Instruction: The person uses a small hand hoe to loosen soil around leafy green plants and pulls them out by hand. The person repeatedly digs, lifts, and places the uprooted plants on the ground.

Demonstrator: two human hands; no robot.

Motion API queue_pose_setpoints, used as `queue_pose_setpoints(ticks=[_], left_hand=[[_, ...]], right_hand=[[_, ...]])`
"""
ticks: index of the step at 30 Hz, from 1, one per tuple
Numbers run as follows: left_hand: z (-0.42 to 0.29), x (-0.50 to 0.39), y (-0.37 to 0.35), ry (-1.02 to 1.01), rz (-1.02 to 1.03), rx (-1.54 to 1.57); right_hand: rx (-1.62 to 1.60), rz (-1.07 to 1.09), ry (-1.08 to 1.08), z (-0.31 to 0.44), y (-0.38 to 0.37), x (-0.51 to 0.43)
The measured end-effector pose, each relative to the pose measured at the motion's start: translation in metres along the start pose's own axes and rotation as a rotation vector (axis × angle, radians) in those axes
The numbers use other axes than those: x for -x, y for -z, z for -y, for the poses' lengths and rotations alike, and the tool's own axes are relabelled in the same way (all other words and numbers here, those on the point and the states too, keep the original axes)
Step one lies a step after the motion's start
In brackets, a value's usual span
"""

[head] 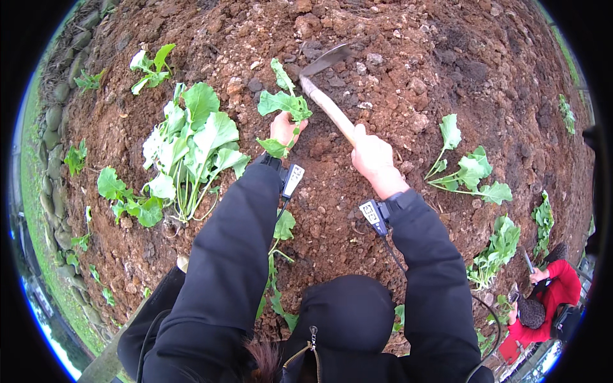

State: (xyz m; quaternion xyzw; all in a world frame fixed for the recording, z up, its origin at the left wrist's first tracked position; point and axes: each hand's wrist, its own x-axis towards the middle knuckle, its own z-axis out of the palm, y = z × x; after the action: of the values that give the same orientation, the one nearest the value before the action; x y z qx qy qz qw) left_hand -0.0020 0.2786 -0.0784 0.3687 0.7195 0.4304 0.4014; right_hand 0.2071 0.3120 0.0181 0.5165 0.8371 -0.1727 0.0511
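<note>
My right hand (376, 160) grips the pale wooden handle (330, 106) of a short hoe. Its metal blade (327, 59) rests on or just above the reddish-brown soil (397, 81), ahead of both hands. Close by on the left, my left hand (284, 129) holds a leafy green seedling (286, 103) by its stem, low at the ground; its roots are hidden. Left of that hand lies a big bundle of pulled seedlings (194, 148), leaves away from me and pale stems towards me.
More seedlings (467, 172) lie on the soil to the right, with a second bundle (495, 249) beyond. Stones (52, 129) edge the bed at left, beside grass. At lower right a person in red (550, 301) crouches with a tool. Between my arms stands another plant (284, 226).
</note>
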Motion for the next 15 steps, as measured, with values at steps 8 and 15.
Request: queue_pose_setpoints(ticks=[8, 15], left_hand=[[0.016, -0.003, 0.002, -0.057, 0.065, 0.122], [0.026, -0.009, -0.002, 0.212, 0.087, 0.898]], right_hand=[[0.021, 0.071, 0.054, 0.007, 0.001, 0.008], [0.073, 0.098, 0.046, -0.02, -0.002, 0.027]])
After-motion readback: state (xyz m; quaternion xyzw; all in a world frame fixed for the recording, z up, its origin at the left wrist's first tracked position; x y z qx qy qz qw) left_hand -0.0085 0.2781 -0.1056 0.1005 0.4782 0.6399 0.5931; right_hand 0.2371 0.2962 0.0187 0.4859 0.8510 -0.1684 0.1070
